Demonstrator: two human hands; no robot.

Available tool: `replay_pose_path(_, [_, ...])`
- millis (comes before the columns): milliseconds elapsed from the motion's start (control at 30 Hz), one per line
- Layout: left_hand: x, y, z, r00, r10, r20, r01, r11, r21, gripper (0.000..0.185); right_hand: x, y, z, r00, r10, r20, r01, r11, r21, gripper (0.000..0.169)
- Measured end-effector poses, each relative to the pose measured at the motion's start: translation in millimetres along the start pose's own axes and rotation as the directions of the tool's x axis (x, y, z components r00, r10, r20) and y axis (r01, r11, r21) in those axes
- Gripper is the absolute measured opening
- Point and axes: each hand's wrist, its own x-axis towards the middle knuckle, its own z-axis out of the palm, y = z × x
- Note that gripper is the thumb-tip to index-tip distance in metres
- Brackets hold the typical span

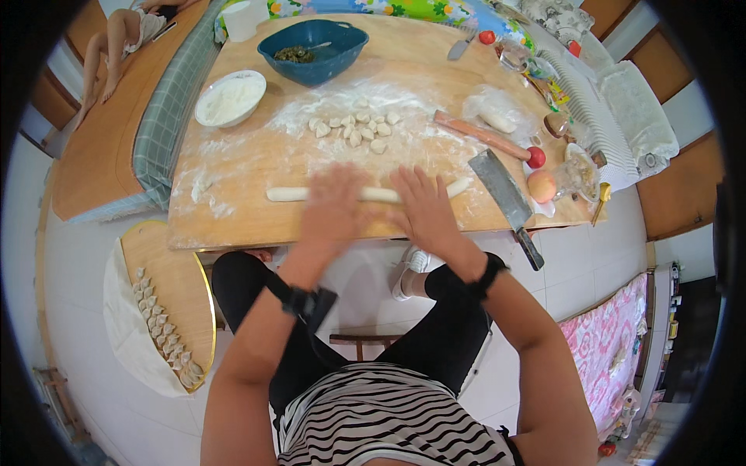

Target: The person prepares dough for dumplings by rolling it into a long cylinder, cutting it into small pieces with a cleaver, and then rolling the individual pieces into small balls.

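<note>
A long rope of dough (380,194) lies crosswise near the front of a floured wooden board (250,224). Both palms press on it: my left hand (335,204), blurred, left of the middle, and my right hand (423,201) towards its right end. The fingers are stretched out, not gripping, and hide parts of the rope. Behind it sits a group of small cut dough pieces (355,129) in scattered flour. To the right, a cleaver (501,183) lies with its black handle over the board's front edge. A wooden rolling pin (481,135) rests beyond it.
At the back stand a blue basin (344,49) with dark green filling and a white bowl of flour (230,99). Dough in a plastic bag (495,110), a peach (542,186) and jars lie right. Left and lower, a round board (192,279) bears rows of dumplings (157,320). Another person's legs (119,46) show far left.
</note>
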Motion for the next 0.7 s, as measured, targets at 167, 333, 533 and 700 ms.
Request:
replay_pose_path(167, [-39, 69, -39, 0.972, 0.101, 0.214, -0.058, 0.979, -0.196, 0.072, -70, -7, -40, 0.992, -0.082, 0.093, 0.069, 0.989, 0.129, 0.067])
replay_pose_path(333, [30, 19, 3, 0.991, -0.108, 0.075, 0.105, 0.993, 0.047, 0.072, 4, 49, -1, 1.0, 0.011, -0.028, -0.013, 0.997, -0.072, 0.064])
replay_pose_path(533, [24, 3, 8, 0.989, -0.104, 0.11, 0.096, 0.992, 0.077, 0.069, 4, 54, 2, 0.985, 0.166, 0.05, -0.164, 0.985, -0.043, 0.065])
replay_pose_path(700, [-58, 33, -55, 0.955, 0.002, 0.295, 0.028, 0.995, -0.095, 0.067, -100, 14, -55, 0.986, 0.051, 0.162, -0.07, 0.991, 0.114, 0.072])
